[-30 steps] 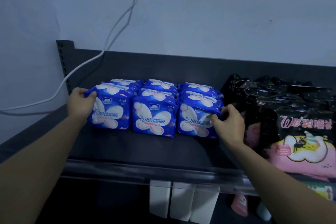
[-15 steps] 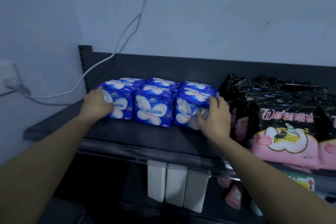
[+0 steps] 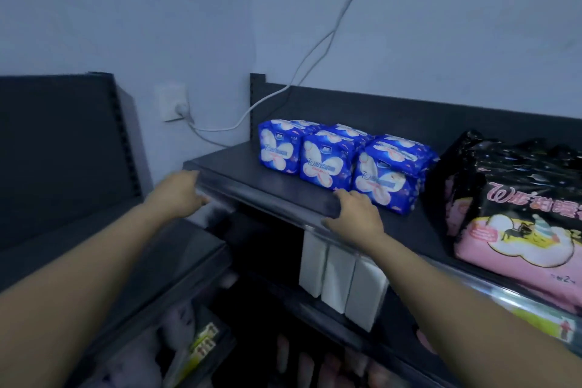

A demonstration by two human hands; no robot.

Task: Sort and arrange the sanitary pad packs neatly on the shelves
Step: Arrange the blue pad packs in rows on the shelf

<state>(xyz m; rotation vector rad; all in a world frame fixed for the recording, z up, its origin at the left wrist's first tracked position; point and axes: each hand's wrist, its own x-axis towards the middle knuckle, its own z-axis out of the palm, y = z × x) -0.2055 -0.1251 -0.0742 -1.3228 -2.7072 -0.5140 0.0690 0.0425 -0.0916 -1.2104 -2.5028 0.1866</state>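
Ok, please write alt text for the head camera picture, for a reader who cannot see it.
A person's left hand and right hand, both empty, reach to the front edge of a dark shelf. Blue pad packs stand in rows on it, black-and-pink packs to their right.

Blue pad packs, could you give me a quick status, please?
Left hand open by shelf corner, right hand resting on shelf edge. Blue pad packs in tidy row. Nothing blocking.
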